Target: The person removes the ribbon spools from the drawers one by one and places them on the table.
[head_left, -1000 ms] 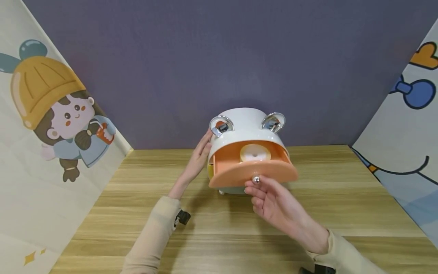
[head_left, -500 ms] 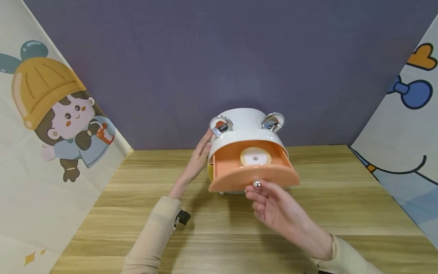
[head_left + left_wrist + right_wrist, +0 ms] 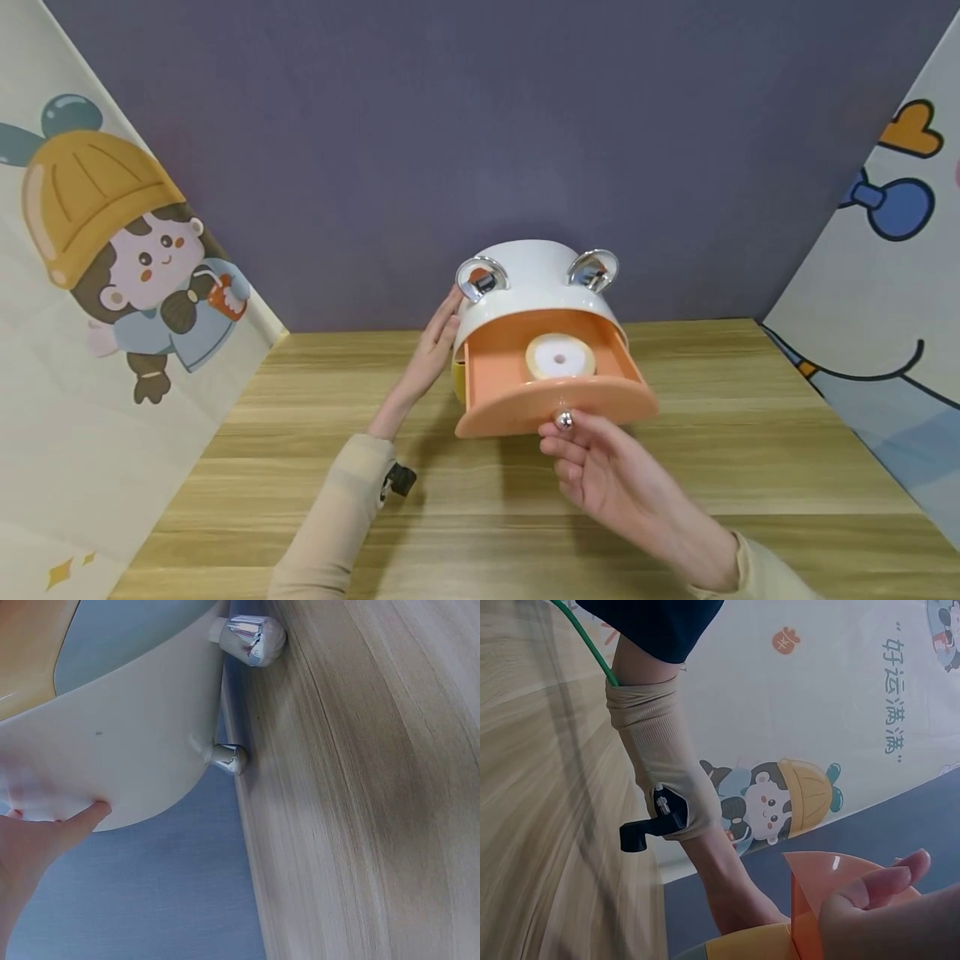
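Note:
A white storage box [image 3: 525,283] with two shiny silver ears [image 3: 592,271] stands on the wooden table against the back wall. Its orange drawer [image 3: 510,410] is pulled well out. Inside lies a round white disc [image 3: 577,360] with a pale yellow rim and a small centre hole, perhaps a tape roll. My right hand [image 3: 622,487] pinches the silver drawer knob [image 3: 564,419] between thumb and fingertips. My left hand [image 3: 429,358] rests flat along the box's left side; in the left wrist view, the thumb of the left hand [image 3: 37,844] touches the white wall.
Silver feet [image 3: 259,641] lift the box off the wooden table [image 3: 450,517]. A dark grey-blue wall [image 3: 510,125] rises directly behind it. Printed cartoon panels [image 3: 75,467] flank both sides. A black wrist mount [image 3: 656,821] sits on my left sleeve.
My right hand has drawn the drawer further out toward me, showing more of its inside and the white disc. My left hand has stayed against the box.

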